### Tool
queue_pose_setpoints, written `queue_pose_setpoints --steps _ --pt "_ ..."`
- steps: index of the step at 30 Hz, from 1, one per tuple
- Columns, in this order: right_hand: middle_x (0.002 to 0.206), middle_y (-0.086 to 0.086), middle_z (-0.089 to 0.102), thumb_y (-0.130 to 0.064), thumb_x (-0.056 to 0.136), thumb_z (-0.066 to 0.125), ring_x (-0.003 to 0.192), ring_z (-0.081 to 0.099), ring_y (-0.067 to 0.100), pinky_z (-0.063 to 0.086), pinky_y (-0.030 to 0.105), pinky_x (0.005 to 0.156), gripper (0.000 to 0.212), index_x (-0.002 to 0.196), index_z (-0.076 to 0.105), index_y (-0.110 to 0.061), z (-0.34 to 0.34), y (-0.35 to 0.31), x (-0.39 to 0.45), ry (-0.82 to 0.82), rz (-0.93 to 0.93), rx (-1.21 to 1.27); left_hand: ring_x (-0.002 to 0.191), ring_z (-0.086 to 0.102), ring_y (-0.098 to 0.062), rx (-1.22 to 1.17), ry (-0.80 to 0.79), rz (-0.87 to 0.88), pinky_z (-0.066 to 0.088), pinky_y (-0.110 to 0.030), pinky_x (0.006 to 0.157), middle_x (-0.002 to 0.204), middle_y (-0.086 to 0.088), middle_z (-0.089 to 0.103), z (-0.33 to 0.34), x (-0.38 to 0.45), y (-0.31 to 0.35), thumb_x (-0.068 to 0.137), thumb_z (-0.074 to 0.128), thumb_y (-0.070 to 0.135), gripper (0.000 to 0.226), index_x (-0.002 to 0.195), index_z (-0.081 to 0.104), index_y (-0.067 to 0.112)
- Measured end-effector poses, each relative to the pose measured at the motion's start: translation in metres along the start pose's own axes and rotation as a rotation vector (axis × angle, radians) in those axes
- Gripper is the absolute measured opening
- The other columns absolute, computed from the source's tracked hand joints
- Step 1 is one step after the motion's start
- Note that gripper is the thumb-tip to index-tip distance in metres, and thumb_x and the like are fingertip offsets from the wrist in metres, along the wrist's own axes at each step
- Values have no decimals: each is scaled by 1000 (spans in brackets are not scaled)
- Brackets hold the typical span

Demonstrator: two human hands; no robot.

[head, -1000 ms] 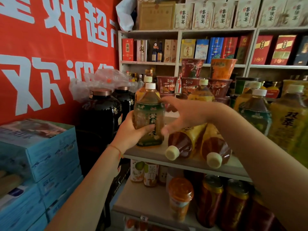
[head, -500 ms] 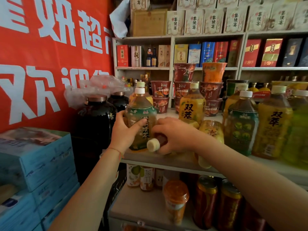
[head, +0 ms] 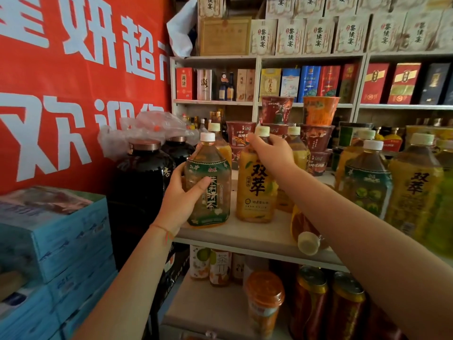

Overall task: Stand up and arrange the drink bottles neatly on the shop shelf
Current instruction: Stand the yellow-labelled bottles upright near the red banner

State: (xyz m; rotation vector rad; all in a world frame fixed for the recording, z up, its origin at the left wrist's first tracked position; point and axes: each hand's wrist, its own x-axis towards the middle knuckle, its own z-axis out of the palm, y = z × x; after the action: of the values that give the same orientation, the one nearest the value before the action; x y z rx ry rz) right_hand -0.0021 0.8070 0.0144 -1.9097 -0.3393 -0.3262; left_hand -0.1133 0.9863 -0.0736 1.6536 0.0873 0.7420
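You've got your left hand (head: pixel 182 200) wrapped round the green-label jasmine tea bottle (head: pixel 208 186) and right hand (head: pixel 272 149) fingers gripping the yellow juice bottle (head: pixel 256 182) neck just beside it on the shelf (head: pixel 245 235), so set it flush, label forward.

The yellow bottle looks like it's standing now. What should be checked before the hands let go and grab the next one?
1. Yellow bottle upright on the shelf: ok.
2. Right hand gripping its neck: ok.
3. Left hand steadying the green-label bottle: ok.
4. The two bottles level at the front: cannot tell.
5. All bottles standing: not ok, the tipped bottle lies with its cap toward the edge.
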Motion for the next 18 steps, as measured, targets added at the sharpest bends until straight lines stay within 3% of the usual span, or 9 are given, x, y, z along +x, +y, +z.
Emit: queue_pose_setpoints --steps 2,4,7,9,13,16,18 --pt "124 1 68 -73 82 56 111 64 22 56 37 85 72 127 63 -17 6 -4 2 14 10 6 116 60 -5 76 67 46 51 -40 105 131 9 58 10 -7 0 87 79 35 72 146 37 28" --pt "132 1 65 -71 87 56 117 62 23 56 39 90 73 138 58 -19 14 -7 2 25 11 -1 133 46 -15 291 199 154 43 -37 111 147 -2 42 26 -16 -3 76 86 45 103 155 23 24" --pt "148 4 52 -62 94 56 129 54 26 52 41 100 73 152 42 -21 28 -13 -2 13 16 33 138 41 -34 642 356 293 47 -49 106 151 -19 35 50 -23 -6 63 87 61 128 158 11 21" --pt "148 7 49 -63 94 55 127 54 28 52 45 102 72 152 41 -23 31 -15 -3 -6 24 42 136 41 -42 770 438 268 47 -56 102 151 -27 34 60 -20 -6 60 86 66 132 158 8 24" --pt "150 13 44 -66 95 48 127 53 34 51 53 102 75 154 34 -22 27 -14 -3 -107 45 -24 128 45 -45 884 502 190 46 -56 94 147 -29 36 63 -11 -6 63 83 67 130 158 5 26" --pt "153 16 39 -65 97 46 129 52 37 50 56 102 76 157 27 -23 22 -13 -4 -160 27 -85 128 41 -44 823 457 142 46 -56 94 148 -27 30 63 -11 0 66 84 60 129 158 -2 28" --pt "149 14 44 -57 100 47 122 57 31 55 48 96 72 158 24 -21 14 -9 -5 -207 -20 -132 129 38 -41 737 392 123 45 -56 97 147 -24 28 53 -8 2 65 88 51 132 159 -2 30"
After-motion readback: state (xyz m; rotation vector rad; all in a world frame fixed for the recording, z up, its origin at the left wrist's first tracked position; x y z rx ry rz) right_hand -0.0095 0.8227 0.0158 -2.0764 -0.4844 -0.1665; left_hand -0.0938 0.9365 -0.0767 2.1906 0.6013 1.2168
